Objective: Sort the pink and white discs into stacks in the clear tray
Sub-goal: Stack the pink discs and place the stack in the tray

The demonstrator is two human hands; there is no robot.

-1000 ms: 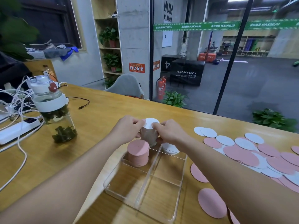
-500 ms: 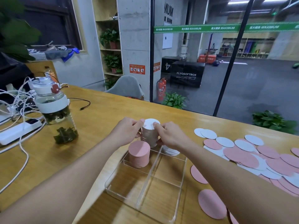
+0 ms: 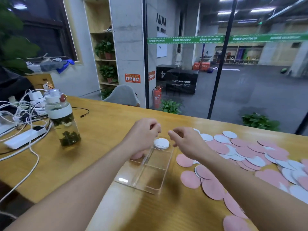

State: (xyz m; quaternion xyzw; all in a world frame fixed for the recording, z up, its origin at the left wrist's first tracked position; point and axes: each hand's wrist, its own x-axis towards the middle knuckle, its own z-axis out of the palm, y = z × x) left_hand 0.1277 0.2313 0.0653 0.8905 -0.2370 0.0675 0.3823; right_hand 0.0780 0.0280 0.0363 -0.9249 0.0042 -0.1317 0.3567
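The clear tray (image 3: 150, 189) with four compartments lies on the wooden table in front of me. A stack of white discs (image 3: 161, 143) stands in its far right compartment. The pink stack (image 3: 137, 155) in the far left compartment is mostly hidden behind my left wrist. My left hand (image 3: 143, 135) hovers just left of the white stack, fingers loosely curled, holding nothing. My right hand (image 3: 185, 140) hovers just right of it, fingers loosely curled and empty. Loose pink and white discs (image 3: 246, 152) are spread over the table to the right.
A glass bottle with green leaves (image 3: 62, 119) stands at the left. Behind it lie a white power strip (image 3: 25, 138) and tangled cables (image 3: 20, 109). The table's far edge runs along a glass wall.
Both hands have let go of the white stack and lifted apart; the stack now stands in the tray's far right compartment. The camera view has shifted left.
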